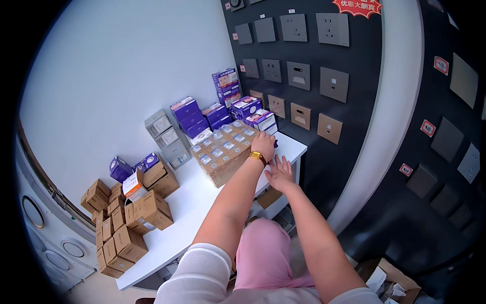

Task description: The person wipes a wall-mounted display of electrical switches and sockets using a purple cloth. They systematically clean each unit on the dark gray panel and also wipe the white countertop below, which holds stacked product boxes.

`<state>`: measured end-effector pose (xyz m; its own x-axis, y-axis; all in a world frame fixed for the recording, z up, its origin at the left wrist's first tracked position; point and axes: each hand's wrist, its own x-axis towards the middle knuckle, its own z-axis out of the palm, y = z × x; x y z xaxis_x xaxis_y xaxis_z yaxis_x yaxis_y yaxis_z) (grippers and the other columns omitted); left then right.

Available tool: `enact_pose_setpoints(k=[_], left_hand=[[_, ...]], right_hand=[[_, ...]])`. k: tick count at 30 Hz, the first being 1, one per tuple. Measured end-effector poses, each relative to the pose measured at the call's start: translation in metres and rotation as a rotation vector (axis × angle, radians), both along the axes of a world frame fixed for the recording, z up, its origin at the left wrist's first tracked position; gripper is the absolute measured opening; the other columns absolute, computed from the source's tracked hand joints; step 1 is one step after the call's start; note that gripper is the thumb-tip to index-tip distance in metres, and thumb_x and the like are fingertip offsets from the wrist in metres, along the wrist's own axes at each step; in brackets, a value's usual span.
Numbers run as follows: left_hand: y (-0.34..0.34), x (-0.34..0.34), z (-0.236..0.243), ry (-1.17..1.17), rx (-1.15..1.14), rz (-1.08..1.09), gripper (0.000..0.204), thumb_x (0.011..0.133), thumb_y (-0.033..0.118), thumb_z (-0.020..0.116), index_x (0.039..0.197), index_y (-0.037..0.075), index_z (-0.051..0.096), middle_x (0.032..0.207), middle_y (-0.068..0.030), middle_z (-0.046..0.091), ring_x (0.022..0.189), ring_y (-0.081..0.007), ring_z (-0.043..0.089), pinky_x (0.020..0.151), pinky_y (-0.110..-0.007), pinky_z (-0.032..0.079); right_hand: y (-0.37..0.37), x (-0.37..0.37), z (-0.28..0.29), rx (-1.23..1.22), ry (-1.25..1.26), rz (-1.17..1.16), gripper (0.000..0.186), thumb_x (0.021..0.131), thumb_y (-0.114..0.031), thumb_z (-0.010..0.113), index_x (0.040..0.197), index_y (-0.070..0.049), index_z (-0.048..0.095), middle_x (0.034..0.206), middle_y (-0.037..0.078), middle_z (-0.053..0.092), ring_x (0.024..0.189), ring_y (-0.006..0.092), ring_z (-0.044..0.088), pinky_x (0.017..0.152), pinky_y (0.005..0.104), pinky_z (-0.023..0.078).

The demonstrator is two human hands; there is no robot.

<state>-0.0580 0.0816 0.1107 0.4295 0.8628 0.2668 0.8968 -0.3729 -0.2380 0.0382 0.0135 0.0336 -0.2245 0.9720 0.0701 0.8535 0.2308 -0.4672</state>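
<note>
My left hand [262, 143], with a gold watch at its wrist, is at the right end of a shrink-wrapped block of brown cartons [226, 149]. Its fingers curl over a small dark purple thing [276, 144], mostly hidden beneath them, whose kind I cannot make out. Just right of it and nearer to me, my right hand [280, 173] is open by the table's edge, fingers spread, with nothing seen in it. Purple-and-white boxes [260, 119] stand right behind the wrapped block.
The white table [190, 210] carries stacked brown cartons [130, 240] on the left, grey boxes [167, 139] and more purple boxes [187, 114] by the wall. A dark panel with switches and sockets [334, 83] rises at the right. An opened carton [400, 278] stands low right.
</note>
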Motion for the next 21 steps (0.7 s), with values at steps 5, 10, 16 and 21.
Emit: enact_pose_setpoints(k=[5, 10, 16, 21], left_hand=[[-0.068, -0.026, -0.001, -0.077, 0.114, -0.24, 0.029, 0.079, 0.022, 0.067, 0.102, 0.006, 0.058, 0.099, -0.0081, 0.063, 0.103, -0.0261, 0.057, 0.091, -0.037, 0.044], [-0.234, -0.098, 0.031, -0.171, 0.048, -0.162, 0.03, 0.076, 0.021, 0.069, 0.098, 0.006, 0.056, 0.095, -0.0102, 0.062, 0.095, -0.028, 0.058, 0.084, -0.038, 0.048], [-0.314, -0.148, 0.049, -0.677, 0.267, 0.244, 0.054, 0.081, -0.002, 0.06, 0.133, 0.002, 0.049, 0.118, -0.0197, 0.057, 0.107, -0.0378, 0.056, 0.093, -0.044, 0.047], [-0.293, -0.157, 0.002, -0.484, 0.397, 0.293, 0.037, 0.091, 0.009, 0.06, 0.127, 0.003, 0.058, 0.13, -0.0195, 0.055, 0.119, -0.0377, 0.052, 0.1, -0.043, 0.043]], right_hand=[[0.003, 0.011, -0.009, 0.083, 0.061, 0.002, 0.061, 0.1, -0.035, 0.038, 0.152, -0.004, 0.027, 0.162, 0.013, 0.015, 0.15, 0.0284, 0.008, 0.122, 0.0412, 0.003], [-0.002, 0.01, -0.012, 0.092, 0.099, 0.016, 0.055, 0.101, -0.03, 0.038, 0.148, -0.002, 0.034, 0.16, 0.016, 0.02, 0.15, 0.0275, 0.013, 0.122, 0.0405, 0.008], [-0.03, -0.042, 0.017, 0.253, 0.635, 0.235, 0.048, 0.101, -0.027, 0.046, 0.141, -0.001, 0.045, 0.146, 0.024, 0.043, 0.137, 0.0376, 0.04, 0.112, 0.0421, 0.033], [-0.062, -0.094, 0.028, 0.063, 0.979, 0.4, 0.044, 0.104, -0.028, 0.043, 0.137, 0.001, 0.05, 0.145, 0.022, 0.045, 0.137, 0.0328, 0.041, 0.112, 0.0362, 0.034]])
